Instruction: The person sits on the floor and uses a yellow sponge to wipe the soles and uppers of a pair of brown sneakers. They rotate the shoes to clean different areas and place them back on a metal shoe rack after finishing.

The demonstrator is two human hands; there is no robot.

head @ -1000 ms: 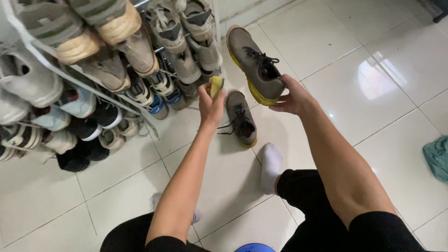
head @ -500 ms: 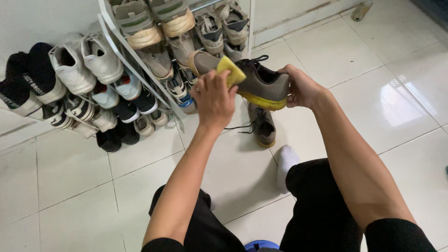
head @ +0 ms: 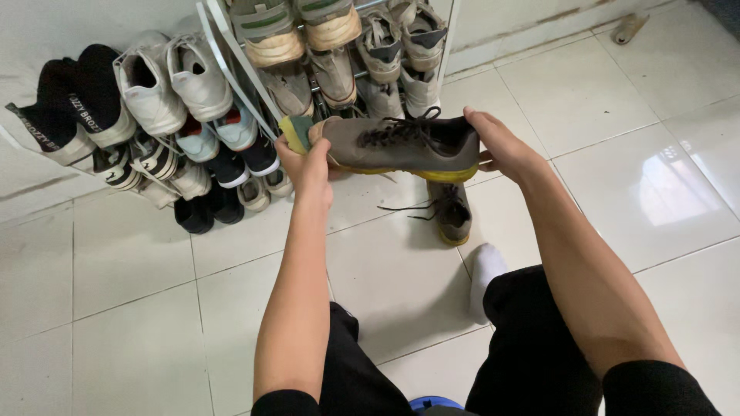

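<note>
The person sits low over a white tiled floor [head: 116, 308], both bare arms stretched forward. The right hand [head: 501, 150] is closed around the heel end of a grey lace-up sneaker with a yellow sole [head: 401, 145], held up in the air, lying roughly level with its toe pointing to the left. The left hand [head: 307, 166] is curled around a yellow sponge with a green scouring side [head: 294, 132], and that sponge sits right at the toe of the raised shoe; it looks pressed against it, though the hand hides the exact contact.

Below the held shoe, on the tiles, lies its grey partner sneaker [head: 451, 212], laces loose and trailing to the left, just beyond a foot in a white sock [head: 486, 273]. The legs are in black trousers [head: 532, 347].

Behind the hands stands a white metal shoe rack [head: 231, 58], packed with pairs: beige and green trainers on the top shelf, grey ones to the right, white sneakers to the left. A black slip-on shoe [head: 73, 108] leans at the far left by the wall, and smaller dark shoes crowd the floor at the rack's foot. A blue round object [head: 432, 404] peeks in at the bottom edge.
</note>
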